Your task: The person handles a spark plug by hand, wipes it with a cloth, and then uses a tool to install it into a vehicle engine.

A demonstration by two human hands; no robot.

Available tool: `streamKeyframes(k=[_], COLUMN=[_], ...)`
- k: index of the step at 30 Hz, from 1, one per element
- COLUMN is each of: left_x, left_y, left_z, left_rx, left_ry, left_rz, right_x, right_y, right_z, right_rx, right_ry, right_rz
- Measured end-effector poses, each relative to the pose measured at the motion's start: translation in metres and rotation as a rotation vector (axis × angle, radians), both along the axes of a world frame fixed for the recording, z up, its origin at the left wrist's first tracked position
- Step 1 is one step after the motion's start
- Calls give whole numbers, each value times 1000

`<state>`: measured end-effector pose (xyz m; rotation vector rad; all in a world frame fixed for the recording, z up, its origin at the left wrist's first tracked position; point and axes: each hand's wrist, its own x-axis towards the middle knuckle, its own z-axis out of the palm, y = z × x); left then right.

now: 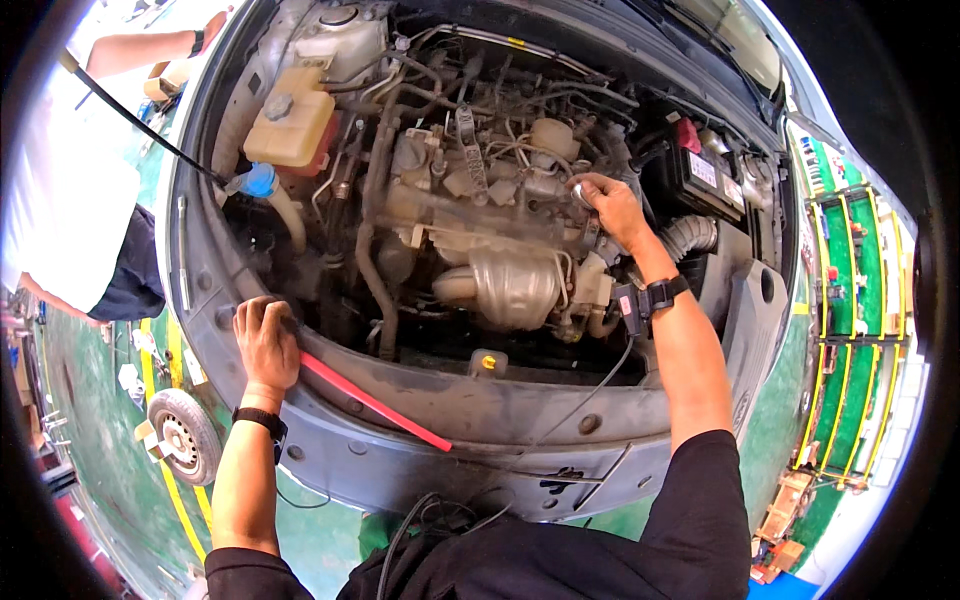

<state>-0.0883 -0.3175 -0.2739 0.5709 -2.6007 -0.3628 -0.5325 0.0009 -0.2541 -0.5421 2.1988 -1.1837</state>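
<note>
My left hand (265,345) is at the left part of the engine bay's front panel (520,425), its fingers curled down. They close over the upper end of a long red bar (375,402), which slants toward me across the panel. The covered end is hidden. Farther in, my right hand (612,208) reaches over the right side of the engine (480,190). Its thumb and fingers pinch a small round silvery metal part (580,194) at the top of the engine. Below that hand sits a dented metal heat shield (515,285).
At the left stand a yellowed fluid tank (290,118) and a blue-capped filler neck (260,181). The battery (695,175) is at the right. A prop rod (140,125) rises on the left beside another person (75,200). A wheel (184,437) is on the floor; yellow-framed shelves (855,330) stand right.
</note>
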Motion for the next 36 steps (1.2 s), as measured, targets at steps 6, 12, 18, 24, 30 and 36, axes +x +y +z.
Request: streamKeyframes(k=[6, 12, 18, 24, 30, 36], left_x=[4, 3, 4, 4, 4, 4], left_y=[-2, 0, -1, -1, -1, -2], left_z=[-9, -3, -8, -4, -6, -4], left_rx=[-9, -23, -18, 0, -11, 12], left_ry=[-23, 14, -4, 22, 17, -2], left_rz=[3, 6, 28, 10, 19, 11], right_x=[-14, 36, 54, 60, 62, 54], right_y=[-5, -25, -37, -17, -12, -24], right_z=[3, 0, -36, -16, -18, -25], right_rx=[173, -62, -630, -654, -614, -353], right_ry=[243, -198, -554, -606, -455, -326], right_rz=[221, -436, -659, -390, -277, -263])
